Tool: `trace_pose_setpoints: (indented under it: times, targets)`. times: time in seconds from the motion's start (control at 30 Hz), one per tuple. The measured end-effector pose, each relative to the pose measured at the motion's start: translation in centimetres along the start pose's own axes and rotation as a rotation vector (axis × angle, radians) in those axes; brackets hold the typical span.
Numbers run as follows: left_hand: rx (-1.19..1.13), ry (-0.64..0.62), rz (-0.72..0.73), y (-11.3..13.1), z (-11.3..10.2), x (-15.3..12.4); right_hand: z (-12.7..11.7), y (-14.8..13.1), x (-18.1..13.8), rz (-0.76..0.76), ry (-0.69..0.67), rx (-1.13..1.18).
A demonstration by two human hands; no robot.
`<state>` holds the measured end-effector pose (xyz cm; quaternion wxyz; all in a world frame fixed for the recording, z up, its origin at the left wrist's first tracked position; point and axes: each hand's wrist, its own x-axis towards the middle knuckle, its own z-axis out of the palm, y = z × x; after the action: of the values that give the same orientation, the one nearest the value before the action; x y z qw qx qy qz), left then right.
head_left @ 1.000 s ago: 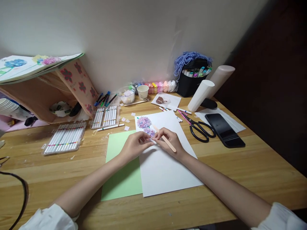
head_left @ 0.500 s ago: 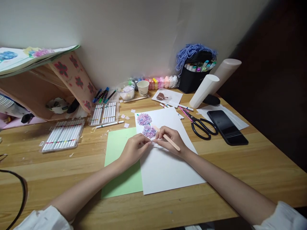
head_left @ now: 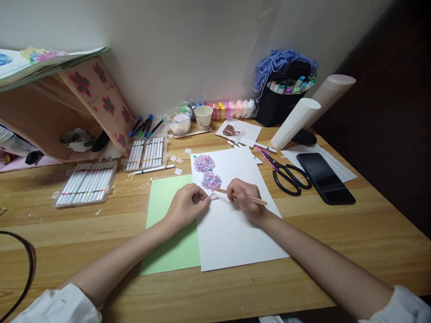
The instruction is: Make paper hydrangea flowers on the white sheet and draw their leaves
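Note:
A white sheet (head_left: 235,233) lies on the wooden desk, partly over a light green sheet (head_left: 168,224). Two purple-pink paper flower clusters (head_left: 211,180) are stuck near its top left. My left hand (head_left: 186,207) rests at the white sheet's left edge, its fingers pinching a small pale paper piece (head_left: 213,196). My right hand (head_left: 244,200) lies on the white sheet, closed on a thin wooden stick (head_left: 256,200) whose tip points left toward the paper piece, just below the lower flower.
Black scissors (head_left: 286,172) and a dark phone (head_left: 325,178) lie to the right. Marker trays (head_left: 87,184) sit at the left, a black marker holder (head_left: 281,101) and white rolls (head_left: 296,122) at the back right. Cups, clay pots and a cardboard shelf (head_left: 60,116) line the wall.
My hands have drawn slightly apart. The stick, earlier slanted over the flowers, now lies nearly level. The small paper piece now shows between left fingers and stick tip.

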<state>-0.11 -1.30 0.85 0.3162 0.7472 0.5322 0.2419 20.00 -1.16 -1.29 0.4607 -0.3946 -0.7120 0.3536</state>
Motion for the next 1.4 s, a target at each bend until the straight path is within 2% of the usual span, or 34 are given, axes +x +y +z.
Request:
trace_pose_setpoints:
  times: [0.1, 0.17, 0.3, 0.6, 0.8, 0.9, 1.0, 1.1, 1.4]
  targets:
    - [0.006, -0.049, 0.003, -0.1, -0.5, 0.1, 0.1, -0.3, 0.2, -0.088, -0.117, -0.124]
    - [0.003, -0.075, 0.003, -0.1, -0.7, 0.2, 0.2, -0.3, 0.3, -0.122, -0.146, -0.186]
    - [0.003, -0.086, 0.009, -0.1, -0.9, 0.2, 0.3, -0.2, 0.3, -0.126, -0.122, -0.234]
    - [0.004, -0.042, -0.037, -0.5, -0.7, 0.8, 0.4, -0.1, 0.2, -0.073, -0.037, -0.184]
    - [0.054, -0.034, -0.086, 0.2, -0.6, 1.6, 0.3, -0.2, -0.2, -0.192, 0.037, -0.163]
    - [0.070, -0.031, -0.102, 0.3, -0.6, 1.9, 0.4, -0.2, -0.2, -0.239, -0.019, -0.187]
    - [0.075, -0.030, -0.111, 0.3, -0.7, 2.0, 0.5, 0.0, 0.0, -0.203, -0.065, -0.225]
    - [0.081, -0.026, -0.109, 0.3, -0.7, 2.0, 0.6, 0.1, 0.1, -0.165, -0.068, -0.238]
    - [0.099, -0.002, -0.072, 0.1, -0.4, 2.0, 0.6, 0.0, 0.1, -0.198, -0.092, -0.256]
